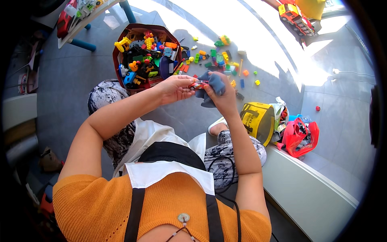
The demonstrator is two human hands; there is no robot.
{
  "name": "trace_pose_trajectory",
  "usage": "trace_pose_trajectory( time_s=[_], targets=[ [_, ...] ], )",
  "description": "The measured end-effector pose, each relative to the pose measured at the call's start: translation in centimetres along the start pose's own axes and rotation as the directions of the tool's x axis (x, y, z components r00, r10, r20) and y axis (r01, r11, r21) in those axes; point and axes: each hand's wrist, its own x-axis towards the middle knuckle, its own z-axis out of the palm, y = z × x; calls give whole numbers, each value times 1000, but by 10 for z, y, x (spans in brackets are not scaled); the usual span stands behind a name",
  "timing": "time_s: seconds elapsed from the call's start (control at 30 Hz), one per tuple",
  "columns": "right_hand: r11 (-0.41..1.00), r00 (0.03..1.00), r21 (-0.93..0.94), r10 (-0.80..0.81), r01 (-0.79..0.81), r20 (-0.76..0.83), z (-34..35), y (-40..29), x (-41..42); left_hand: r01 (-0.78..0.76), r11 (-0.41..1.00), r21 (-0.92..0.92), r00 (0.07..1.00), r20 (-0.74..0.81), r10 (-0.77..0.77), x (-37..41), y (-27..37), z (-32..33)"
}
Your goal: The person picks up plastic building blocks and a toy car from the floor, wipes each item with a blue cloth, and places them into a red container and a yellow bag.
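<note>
Between my hands is a small red toy car [198, 85] with pale markings. My left hand [175, 89] pinches one end of it between thumb and fingers. A blue-grey cloth [216, 84] is bunched in my right hand [225, 95], which presses it against the car's other end. Part of the car is hidden by the cloth and my right thumb. Just beyond my left hand stands a dark red polygonal box [116, 65] full of toys and building bricks. Loose plastic bricks [214, 53] lie scattered on the grey tiled floor [169, 118] past my hands.
On the right, a yellow bag [257, 119] and a red plastic bag [302, 137] holding items stand near a white panel [311, 184]. A toy truck [294, 18] sits at the upper right. A white table [99, 13] with blue legs bears toys at the upper left.
</note>
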Motion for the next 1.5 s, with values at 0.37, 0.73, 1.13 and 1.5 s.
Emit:
trace_pose_trajectory(
  time_s=[0.37,0.73,1.13,1.5],
  targets=[
    [1000,980,1,-3,4,-201,16,9,-5,-67,984,-163,990,116,87,5,-7,6],
    [996,997,-92,10,-17,-78,5,15,-6,-141,981,-133,986,73,151,2,-1,4],
    [992,995,104,73,-66,-69,-1,26,-5,-199,875,441,979,127,159,6,-8,2],
    [980,990,-153,-111,124,91,3,8,-6,-341,610,716,935,191,299,2,-10,14]
  ],
)
